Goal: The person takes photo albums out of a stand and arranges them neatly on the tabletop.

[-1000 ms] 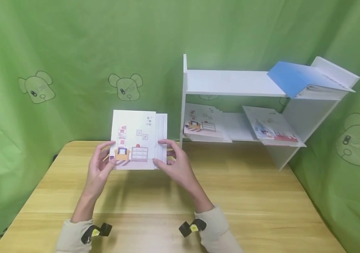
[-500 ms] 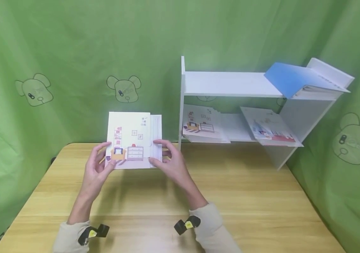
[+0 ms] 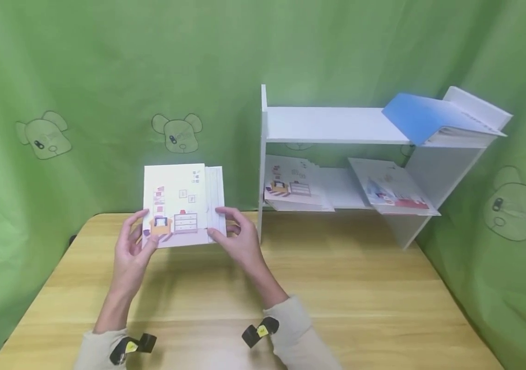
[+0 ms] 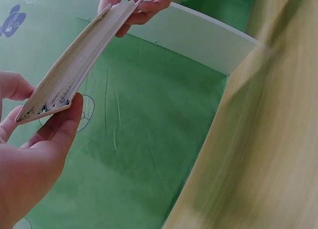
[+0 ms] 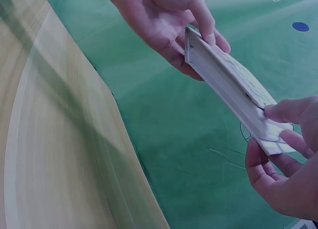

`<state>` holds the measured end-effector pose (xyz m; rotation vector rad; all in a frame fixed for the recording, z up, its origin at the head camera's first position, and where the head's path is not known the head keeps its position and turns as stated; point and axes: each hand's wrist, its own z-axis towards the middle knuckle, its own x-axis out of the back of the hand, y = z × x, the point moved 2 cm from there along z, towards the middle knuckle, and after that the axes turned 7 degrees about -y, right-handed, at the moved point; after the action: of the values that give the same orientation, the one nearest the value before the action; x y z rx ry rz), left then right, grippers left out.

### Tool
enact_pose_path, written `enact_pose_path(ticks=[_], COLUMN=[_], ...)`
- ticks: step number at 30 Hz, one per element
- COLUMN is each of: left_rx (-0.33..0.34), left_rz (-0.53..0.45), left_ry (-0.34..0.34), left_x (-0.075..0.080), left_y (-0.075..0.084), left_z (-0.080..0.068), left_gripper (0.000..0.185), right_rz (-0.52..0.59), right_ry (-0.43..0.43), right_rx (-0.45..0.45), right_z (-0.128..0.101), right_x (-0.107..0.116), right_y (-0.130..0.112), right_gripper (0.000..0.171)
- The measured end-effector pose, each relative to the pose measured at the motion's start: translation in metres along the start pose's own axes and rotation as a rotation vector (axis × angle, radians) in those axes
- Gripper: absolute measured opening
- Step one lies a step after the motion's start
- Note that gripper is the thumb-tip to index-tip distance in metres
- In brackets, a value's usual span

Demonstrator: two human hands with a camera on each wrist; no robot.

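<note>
A white book with a drawn armchair and drawers on its cover is held up above the back of the wooden table. My left hand grips its left edge, thumb on the front and fingers behind. At the opposite edge my right hand pinches the book, thumb near the cover's edge. A pale strip of layers shows beyond the cover on that side. Seen from below in the left wrist view, the book has thick pages between its covers. The right wrist view shows the cover slightly raised from the pages near my right thumb.
A white two-level shelf stands at the back right. On its upper board lies a blue binder. Below, similar illustrated books lean at the left and another stack at the right. A green curtain hangs behind the table.
Both hands have shifted left with the book, which is now tilted slightly. The grip looks the same. The whole view has drifted a little, so the shelf appears slightly further left and lower.
</note>
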<state>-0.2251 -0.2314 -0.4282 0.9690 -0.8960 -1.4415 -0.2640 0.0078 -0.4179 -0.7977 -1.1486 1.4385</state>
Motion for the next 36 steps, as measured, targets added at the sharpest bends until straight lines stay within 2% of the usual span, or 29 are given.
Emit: enact_pose_path(ticks=[6, 12, 21, 30, 36], left_rx=[0.005, 0.044, 0.042, 0.058, 0.075], left_rz=[-0.008, -0.01, -0.02, -0.052, -0.039], left_ry=[-0.008, 0.004, 0.001, 0.014, 0.009], left_x=[0.009, 0.017, 0.026, 0.029, 0.028], left_y=[0.0, -0.001, 0.0, -0.009, -0.014], left_z=[-0.003, -0.008, -0.006, -0.004, -0.002], left_gripper=[0.058, 0.058, 0.059, 0.059, 0.059], right_rz=[0.003, 0.011, 0.033, 0.038, 0.041], right_ry=[-0.03, -0.037, -0.028, -0.007, -0.006], right_rx=[-0.024, -0.042, -0.05, -0.092, -0.113], right_z=[0.0, -0.002, 0.004, 0.007, 0.007], right_x=[-0.008, -0.015, -0.023, -0.027, -0.027], right_y=[-0.001, 0.002, 0.002, 0.014, 0.016], right_gripper=[0.053, 0.053, 0.053, 0.053, 0.054])
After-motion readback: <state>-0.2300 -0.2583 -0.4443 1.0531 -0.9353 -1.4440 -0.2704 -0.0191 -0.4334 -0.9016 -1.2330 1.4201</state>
